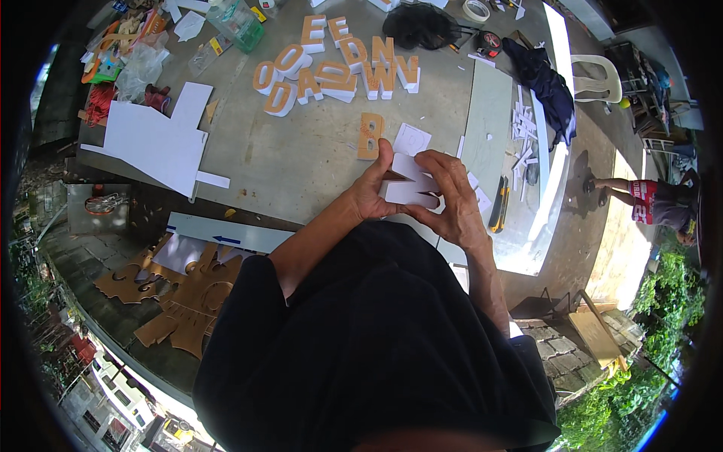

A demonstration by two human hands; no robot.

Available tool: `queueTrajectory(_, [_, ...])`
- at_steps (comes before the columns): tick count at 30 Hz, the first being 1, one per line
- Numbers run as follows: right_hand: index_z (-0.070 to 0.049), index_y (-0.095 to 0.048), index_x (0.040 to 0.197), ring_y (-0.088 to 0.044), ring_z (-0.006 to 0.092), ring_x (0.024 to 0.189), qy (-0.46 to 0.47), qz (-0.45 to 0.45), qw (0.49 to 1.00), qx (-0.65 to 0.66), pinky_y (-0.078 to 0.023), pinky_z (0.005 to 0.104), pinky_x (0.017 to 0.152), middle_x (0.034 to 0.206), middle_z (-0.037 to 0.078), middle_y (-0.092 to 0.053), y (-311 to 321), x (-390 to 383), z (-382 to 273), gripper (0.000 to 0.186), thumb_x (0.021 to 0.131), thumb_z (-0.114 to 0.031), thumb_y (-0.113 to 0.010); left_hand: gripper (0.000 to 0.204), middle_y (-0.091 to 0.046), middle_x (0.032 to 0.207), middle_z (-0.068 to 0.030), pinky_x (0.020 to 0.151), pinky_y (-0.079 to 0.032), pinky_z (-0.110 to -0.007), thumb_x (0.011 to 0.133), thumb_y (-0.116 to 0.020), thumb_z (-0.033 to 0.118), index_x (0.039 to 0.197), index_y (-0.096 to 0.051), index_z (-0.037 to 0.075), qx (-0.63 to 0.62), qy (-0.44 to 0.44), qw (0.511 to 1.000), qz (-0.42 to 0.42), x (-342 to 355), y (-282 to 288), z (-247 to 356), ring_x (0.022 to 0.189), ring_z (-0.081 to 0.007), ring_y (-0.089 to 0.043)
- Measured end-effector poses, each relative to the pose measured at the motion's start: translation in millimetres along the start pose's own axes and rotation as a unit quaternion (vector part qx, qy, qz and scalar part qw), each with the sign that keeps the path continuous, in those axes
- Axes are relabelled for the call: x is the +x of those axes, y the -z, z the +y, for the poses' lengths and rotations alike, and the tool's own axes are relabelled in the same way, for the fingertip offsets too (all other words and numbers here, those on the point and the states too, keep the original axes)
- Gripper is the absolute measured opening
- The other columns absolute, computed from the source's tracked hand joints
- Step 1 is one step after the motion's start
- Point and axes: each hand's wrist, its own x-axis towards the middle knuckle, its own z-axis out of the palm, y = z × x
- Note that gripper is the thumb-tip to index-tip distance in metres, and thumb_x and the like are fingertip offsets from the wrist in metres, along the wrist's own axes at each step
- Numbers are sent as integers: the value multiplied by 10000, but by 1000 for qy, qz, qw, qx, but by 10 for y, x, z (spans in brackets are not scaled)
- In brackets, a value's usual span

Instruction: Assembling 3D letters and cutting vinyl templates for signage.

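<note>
The white, thick, letter-shaped block (408,191) has flat faces and deep angular notches. It is located above the near edge of the grey table (263,166), in front of the torso. The left hand (369,190) is partly closed, its thumb extended along the block's left side. The right hand (454,197) is curled, gripping the right side between fingers and thumb. A clear, green-tinted plastic container (236,29) is positioned at the table's far left; its contents cannot be determined.
</note>
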Motion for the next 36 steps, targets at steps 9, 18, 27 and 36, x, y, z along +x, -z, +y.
queueTrajectory(9, [-34,-539,1410,-589,403,1186,-104,65,990,72,-562,483,974,1345,202,-550,-256,-120,174,843,657,-83,-915,995,-536,1433,-204,1060,-504,-627,930,-461,814,1520,-394,16,-10,23,988,151,72,-184,77,1339,-394,-558])
queueTrajectory(18, [11,-529,1395,-553,398,1172,-130,167,976,-45,-533,505,953,1330,229,-559,-332,-68,347,793,692,-98,-882,746,-610,1295,-168,948,-617,-447,948,-769,232,1518,-389,-65,280,-118,932,200,85,-227,-51,1142,-248,-680])
queueTrajectory(27, [-23,-485,1452,-563,399,1209,-111,186,976,-35,-541,483,963,1359,232,-523,-337,7,192,849,710,-102,-892,659,-718,1097,-168,874,-601,-300,867,-832,92,1409,-512,-106,355,-217,879,233,61,-431,-25,1022,-202,-725])
queueTrajectory(36, [-44,-462,1484,-600,397,1245,-128,177,976,-13,-549,472,1007,1398,228,-529,-121,54,-7,869,726,-91,-885,698,-702,1194,-196,908,-625,-361,834,-834,82,1421,-505,-107,531,-344,749,198,5,-747,49,1079,-251,-725])
